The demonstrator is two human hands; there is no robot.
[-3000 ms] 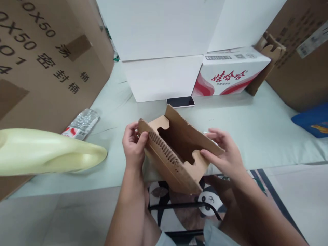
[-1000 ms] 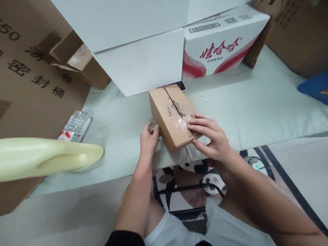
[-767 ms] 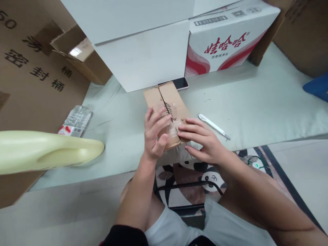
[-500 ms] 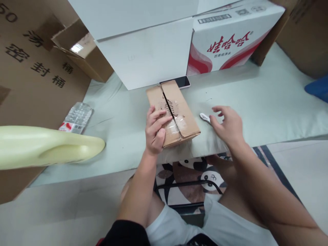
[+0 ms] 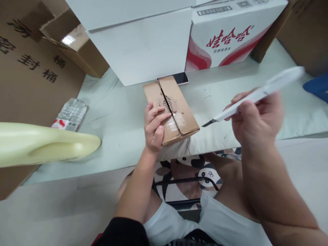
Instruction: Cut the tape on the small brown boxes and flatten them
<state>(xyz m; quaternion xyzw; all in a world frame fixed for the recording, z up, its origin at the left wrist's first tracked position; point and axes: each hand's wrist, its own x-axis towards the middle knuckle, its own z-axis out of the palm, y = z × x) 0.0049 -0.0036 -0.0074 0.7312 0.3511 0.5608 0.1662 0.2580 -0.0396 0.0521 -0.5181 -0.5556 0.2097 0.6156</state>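
Observation:
A small brown cardboard box (image 5: 183,107) lies on the cloth-covered table, with clear tape and a dark gap along its top seam. My left hand (image 5: 154,128) grips its left side, the fingers spread over the top and the thumb at the near edge. In my right hand (image 5: 256,116) is a white utility knife (image 5: 258,94), held between thumb and fingers. Its dark blade points down and left, a little right of the box's near right corner and apart from it. The knife's rear end is blurred.
Behind the box lie a phone (image 5: 182,78) and large white cartons (image 5: 143,51). A clear plastic bottle (image 5: 73,112) and a pale yellow object (image 5: 51,145) are at the left. An open carton (image 5: 88,56) stands farther back. Something blue (image 5: 317,87) shows at the right edge.
My right hand has moved right and nearer the camera, and the knife now shows at full length with its blade out. My left hand keeps its grip on the box. The view has shifted slightly.

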